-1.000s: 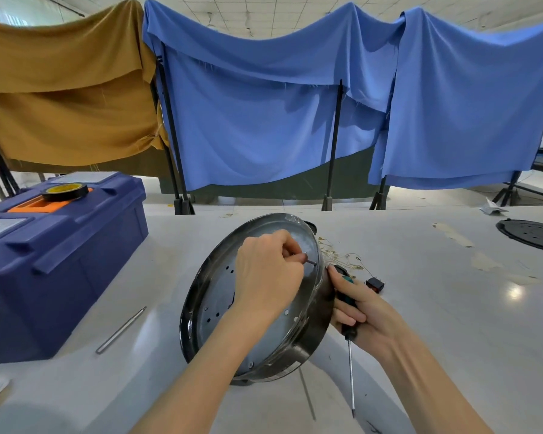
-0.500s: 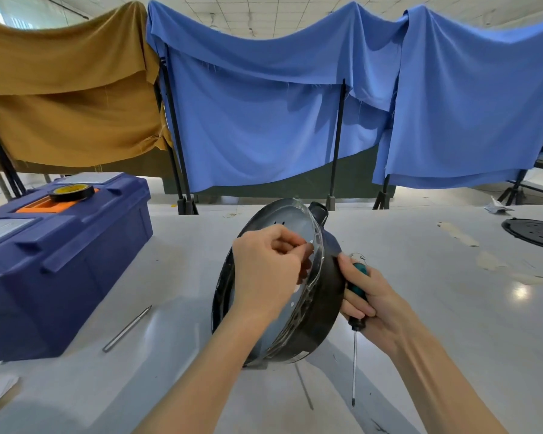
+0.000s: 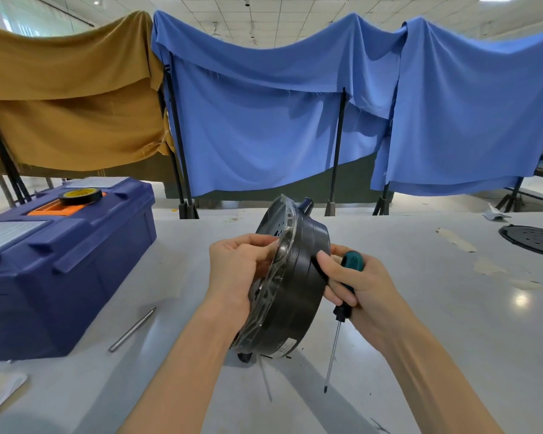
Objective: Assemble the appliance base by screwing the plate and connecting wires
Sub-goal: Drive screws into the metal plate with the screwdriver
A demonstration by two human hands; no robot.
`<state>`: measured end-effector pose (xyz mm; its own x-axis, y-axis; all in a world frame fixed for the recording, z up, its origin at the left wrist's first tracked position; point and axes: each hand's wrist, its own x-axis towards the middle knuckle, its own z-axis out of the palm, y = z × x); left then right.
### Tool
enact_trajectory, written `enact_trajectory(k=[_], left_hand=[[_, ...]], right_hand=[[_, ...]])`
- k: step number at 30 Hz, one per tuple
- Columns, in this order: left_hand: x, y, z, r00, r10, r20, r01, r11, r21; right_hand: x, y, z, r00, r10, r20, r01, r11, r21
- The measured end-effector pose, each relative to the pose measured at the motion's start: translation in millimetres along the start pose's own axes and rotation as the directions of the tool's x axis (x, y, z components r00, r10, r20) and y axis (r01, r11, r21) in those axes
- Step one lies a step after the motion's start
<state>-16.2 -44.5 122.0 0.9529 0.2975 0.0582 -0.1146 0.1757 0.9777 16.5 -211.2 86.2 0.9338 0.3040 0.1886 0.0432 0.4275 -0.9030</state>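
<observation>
Head view, base: the appliance base (image 3: 295, 286) stands on its edge at mid-table (image 3: 436, 339), metal plate (image 3: 283, 245) facing left.
Left hand: the left hand (image 3: 235, 270) has its fingers curled onto the plate's rim, gripping the base.
Right hand: the right hand (image 3: 358, 286) is wrapped round the screwdriver (image 3: 339, 313), thumb pressing the base's black wall.
Screwdriver: its shaft points down.
Left side: a blue toolbox (image 3: 76, 277) with a tape roll (image 3: 80, 195) on its lid; a metal rod (image 3: 132, 328) lies beside it.

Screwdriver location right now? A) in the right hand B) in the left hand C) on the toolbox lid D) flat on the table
A: the right hand grips the screwdriver by its handle, tip pointing down, beside the appliance base.
</observation>
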Motion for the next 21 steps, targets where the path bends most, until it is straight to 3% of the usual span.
enact_trajectory(k=[6, 12, 14, 18, 21], left_hand=[[7.6, 16.3, -9.1, 0.986, 0.162, 0.045, -0.167, 0.974, 0.151], [6.9, 21.4, -8.2, 0.938, 0.338, 0.074, -0.342, 0.88, 0.328], [7.0, 22.0, -6.3, 0.905, 0.417, 0.082, -0.414, 0.821, 0.393], [3.5, 24.4, 1.1, 0.797, 0.596, 0.094, -0.522, 0.603, 0.603], [1.8, 21.0, 1.0, 0.833, 0.549, 0.076, -0.487, 0.661, 0.571]], right_hand=[[-2.4, -10.7, 8.9, 0.999, -0.026, 0.024, 0.029, 0.99, -0.139], [-4.7, -17.2, 11.0, 0.997, -0.051, 0.064, 0.064, 0.973, -0.221], [-4.8, -16.9, 10.1, 0.996, -0.059, 0.071, 0.073, 0.973, -0.221], [-4.4, -13.9, 6.6, 0.996, -0.062, 0.065, 0.075, 0.974, -0.212], [-5.0, -12.3, 3.8, 0.995, -0.059, 0.083, 0.074, 0.978, -0.196]])
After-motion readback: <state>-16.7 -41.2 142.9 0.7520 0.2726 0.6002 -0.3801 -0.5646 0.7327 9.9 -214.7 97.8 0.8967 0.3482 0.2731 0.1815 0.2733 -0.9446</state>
